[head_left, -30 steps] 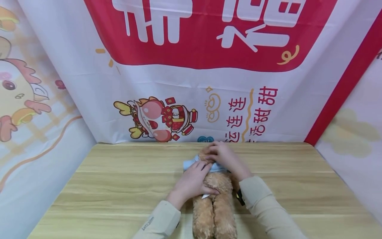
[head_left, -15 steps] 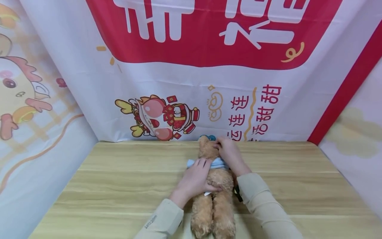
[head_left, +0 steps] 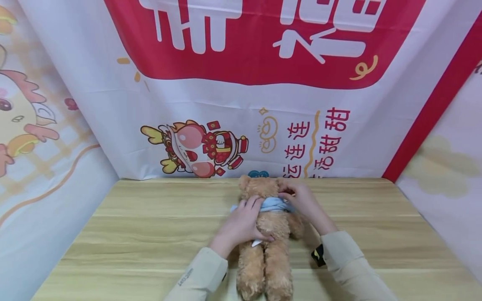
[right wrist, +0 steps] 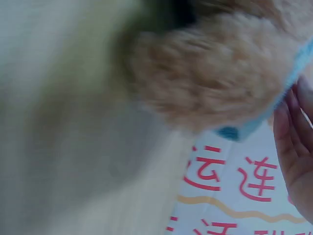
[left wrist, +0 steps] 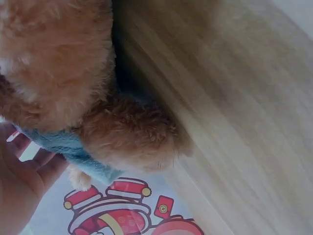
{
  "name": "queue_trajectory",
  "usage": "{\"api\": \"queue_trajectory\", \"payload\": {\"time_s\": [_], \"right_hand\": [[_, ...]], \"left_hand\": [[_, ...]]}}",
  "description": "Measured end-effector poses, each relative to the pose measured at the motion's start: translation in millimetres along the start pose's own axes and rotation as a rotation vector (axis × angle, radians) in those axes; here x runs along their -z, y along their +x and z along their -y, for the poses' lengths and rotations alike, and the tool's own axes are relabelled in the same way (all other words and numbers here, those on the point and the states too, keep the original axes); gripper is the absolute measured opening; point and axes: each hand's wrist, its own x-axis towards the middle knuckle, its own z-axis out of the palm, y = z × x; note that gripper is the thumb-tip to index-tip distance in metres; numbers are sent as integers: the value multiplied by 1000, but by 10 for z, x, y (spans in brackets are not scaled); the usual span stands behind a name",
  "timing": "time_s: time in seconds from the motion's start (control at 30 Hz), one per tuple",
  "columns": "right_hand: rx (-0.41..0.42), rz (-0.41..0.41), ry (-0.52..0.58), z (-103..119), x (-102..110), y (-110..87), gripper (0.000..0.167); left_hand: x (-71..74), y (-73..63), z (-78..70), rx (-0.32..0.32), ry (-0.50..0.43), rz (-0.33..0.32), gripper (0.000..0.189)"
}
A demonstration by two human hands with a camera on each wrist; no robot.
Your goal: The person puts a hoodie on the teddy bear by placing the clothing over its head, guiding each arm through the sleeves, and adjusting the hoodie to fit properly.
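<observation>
A brown plush teddy bear [head_left: 273, 225] lies lengthwise on the wooden table, its head at the back edge and its legs toward me. No face shows on its upper side. Around its neck is a light blue scarf [head_left: 274, 204]. My left hand [head_left: 241, 223] holds the bear across its left side, fingertips at the scarf and thumb by a small white tag [head_left: 257, 242]. At the scarf's right end, beside the ear, my right hand [head_left: 301, 201] pinches the blue cloth. The right wrist view shows its fingers [right wrist: 286, 122] right at the scarf's edge.
The wooden tabletop [head_left: 158, 234] extends to both sides of the bear. A white and red printed cloth [head_left: 124, 108] hangs directly behind the table's back edge. A black item with a yellow mark [head_left: 318, 255] sits by my right cuff.
The bear's head, earlier covered by the right hand and then turned sideways, now lies squared with both ears showing. My right hand has shifted right and down to the scarf's end.
</observation>
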Motion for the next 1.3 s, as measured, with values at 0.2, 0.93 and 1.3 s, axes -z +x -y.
{"api": "queue_trajectory", "payload": {"time_s": [0.2,0.93,1.3], "right_hand": [[39,-44,-20,-69,-91,13,26],[-61,-129,-255,142,-148,255,11],[18,-107,-69,157,-24,16,14]], "left_hand": [[44,21,-74,-18,8,22,101],[87,46,-126,-173,4,13,57],[22,59,-27,-30,-58,-29,94]]}}
